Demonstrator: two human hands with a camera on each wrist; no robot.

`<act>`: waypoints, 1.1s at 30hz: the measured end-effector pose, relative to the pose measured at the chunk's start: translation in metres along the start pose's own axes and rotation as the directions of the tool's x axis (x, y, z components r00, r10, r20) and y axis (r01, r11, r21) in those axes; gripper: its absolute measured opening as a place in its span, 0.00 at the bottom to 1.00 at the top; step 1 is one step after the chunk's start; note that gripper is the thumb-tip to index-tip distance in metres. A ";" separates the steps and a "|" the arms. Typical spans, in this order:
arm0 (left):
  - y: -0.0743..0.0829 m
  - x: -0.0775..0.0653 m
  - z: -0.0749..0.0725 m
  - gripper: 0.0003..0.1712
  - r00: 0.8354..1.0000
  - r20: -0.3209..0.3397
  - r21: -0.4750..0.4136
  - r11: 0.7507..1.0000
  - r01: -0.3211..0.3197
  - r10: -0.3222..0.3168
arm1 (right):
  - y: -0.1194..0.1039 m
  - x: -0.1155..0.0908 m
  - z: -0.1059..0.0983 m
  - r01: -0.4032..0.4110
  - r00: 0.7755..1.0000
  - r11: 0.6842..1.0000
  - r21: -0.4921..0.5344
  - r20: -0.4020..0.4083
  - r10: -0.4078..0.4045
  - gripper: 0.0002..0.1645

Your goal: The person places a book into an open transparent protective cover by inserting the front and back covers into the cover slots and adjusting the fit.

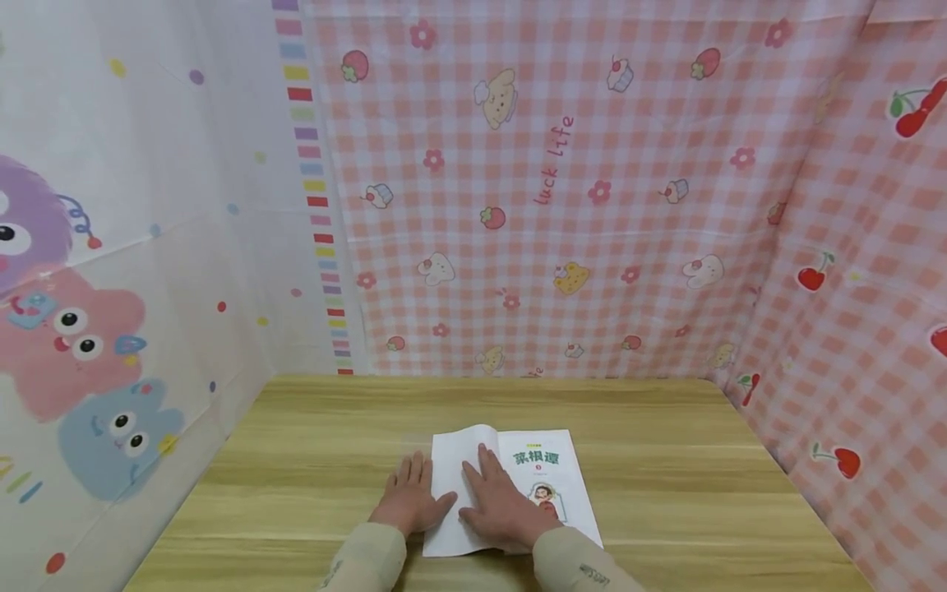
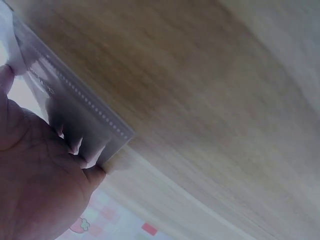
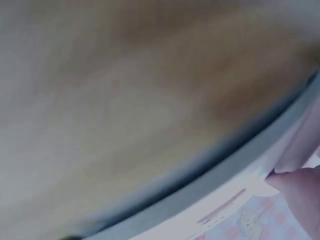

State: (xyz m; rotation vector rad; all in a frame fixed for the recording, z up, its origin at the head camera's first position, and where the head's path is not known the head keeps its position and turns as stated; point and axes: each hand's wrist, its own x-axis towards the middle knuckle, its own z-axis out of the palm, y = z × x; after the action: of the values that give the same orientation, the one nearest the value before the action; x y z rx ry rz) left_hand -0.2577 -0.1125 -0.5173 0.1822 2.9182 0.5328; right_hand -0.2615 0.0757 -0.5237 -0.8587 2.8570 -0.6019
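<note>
An opened book (image 1: pixel 580 497) lies on the wooden table, its right page carrying green Chinese characters and a small drawn figure. The left page (image 1: pixel 446 460) is plain white and bulges near the spine. My right hand (image 1: pixel 503 500) rests on that page with its fingers extended, its wrist crossing the right page. Just left of the book, my left hand (image 1: pixel 411 497) lies with fingers straight and thumb over the page's edge. A clear plastic sheet (image 2: pixel 82 102) with a dotted strip sticks out by the left fingers. The right wrist view catches the book's edge (image 3: pixel 200 187) close up.
The wooden table (image 1: pixel 688 469) extends around the book. Behind it hangs a pink checked curtain (image 1: pixel 459 181), with a cartoon-printed white curtain (image 1: pixel 192 271) at left and cherry-printed cloth (image 1: pixel 873 345) at right.
</note>
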 end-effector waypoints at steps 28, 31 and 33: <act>0.005 -0.003 -0.001 0.43 1.000 0.014 -0.051 0.999 -0.004 0.005 | 0.024 -0.007 -0.004 -0.061 0.993 0.983 -0.174 0.088 0.078 0.51; 0.003 -0.001 0.001 0.42 1.000 0.022 -0.060 0.998 -0.002 0.004 | 0.021 -0.009 -0.003 -0.071 0.992 0.979 -0.190 0.092 0.090 0.50; 0.003 -0.001 0.002 0.43 1.000 0.020 -0.062 0.998 -0.001 0.002 | 0.019 -0.009 -0.003 -0.082 0.990 0.974 -0.213 0.095 0.104 0.50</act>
State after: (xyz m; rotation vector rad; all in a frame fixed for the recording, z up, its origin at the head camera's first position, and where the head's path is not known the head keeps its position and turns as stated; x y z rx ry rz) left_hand -0.2564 -0.1093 -0.5183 0.1800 2.8783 0.6165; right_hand -0.2639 0.0965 -0.5283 -0.7527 2.8795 -0.2408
